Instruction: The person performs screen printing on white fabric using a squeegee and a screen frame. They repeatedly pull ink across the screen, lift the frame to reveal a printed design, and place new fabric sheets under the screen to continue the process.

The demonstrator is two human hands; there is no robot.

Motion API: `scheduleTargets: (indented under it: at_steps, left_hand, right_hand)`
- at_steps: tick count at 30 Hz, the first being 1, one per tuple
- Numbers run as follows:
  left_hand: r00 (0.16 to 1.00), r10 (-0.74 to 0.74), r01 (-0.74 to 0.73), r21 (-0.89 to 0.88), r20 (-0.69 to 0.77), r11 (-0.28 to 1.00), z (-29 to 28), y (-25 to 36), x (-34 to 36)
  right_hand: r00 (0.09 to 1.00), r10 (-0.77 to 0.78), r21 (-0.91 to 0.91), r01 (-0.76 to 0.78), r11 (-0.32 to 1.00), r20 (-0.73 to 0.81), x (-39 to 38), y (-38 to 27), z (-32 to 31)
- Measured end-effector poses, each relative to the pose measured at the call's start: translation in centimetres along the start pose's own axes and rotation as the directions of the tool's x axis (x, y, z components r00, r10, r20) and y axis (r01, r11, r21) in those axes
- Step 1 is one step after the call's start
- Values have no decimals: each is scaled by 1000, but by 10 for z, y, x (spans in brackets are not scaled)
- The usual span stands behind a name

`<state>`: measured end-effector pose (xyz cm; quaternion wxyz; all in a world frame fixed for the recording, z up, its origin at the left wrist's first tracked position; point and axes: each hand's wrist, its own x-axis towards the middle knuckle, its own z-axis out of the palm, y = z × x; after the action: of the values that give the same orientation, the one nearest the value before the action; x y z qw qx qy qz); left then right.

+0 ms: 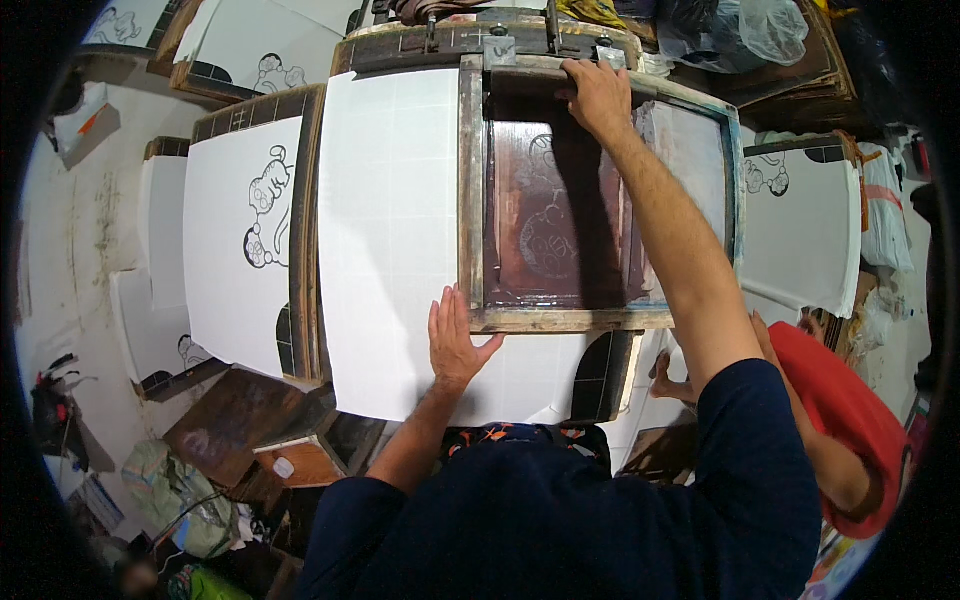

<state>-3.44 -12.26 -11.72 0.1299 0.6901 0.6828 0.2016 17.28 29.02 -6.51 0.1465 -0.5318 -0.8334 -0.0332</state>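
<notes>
Now the left hand (455, 340) is pressing flat and open on the white sheet (390, 240), holding nothing, while the right hand (597, 95) is gripping the squeegee (530, 85) at the wooden screen frame's (470, 200) far edge; even downward pressure seems wise.

1. Bright, even overhead light; the white sheet (385, 230) is nearly washed out.
2. The right forearm (680, 260) throws a dark shadow onto the printing screen (560, 220).
3. Fisheye bending curves straight edges; corners are black.
4. The rim looks soft.
</notes>
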Motion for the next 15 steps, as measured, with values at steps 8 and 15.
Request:
scheduleTargets:
  at_steps: [8,15]
  left_hand:
    - [1000,12,-12,-18,-27,1000,-1,1,1]
    - [996,35,-35,7,-79,999,-3,2,4]
  right_hand:
    - [989,1,26,3,1000,-148,-89,-30,-12]
    - [988,-15,-7,14,1000,-151,-5,-11,-2]
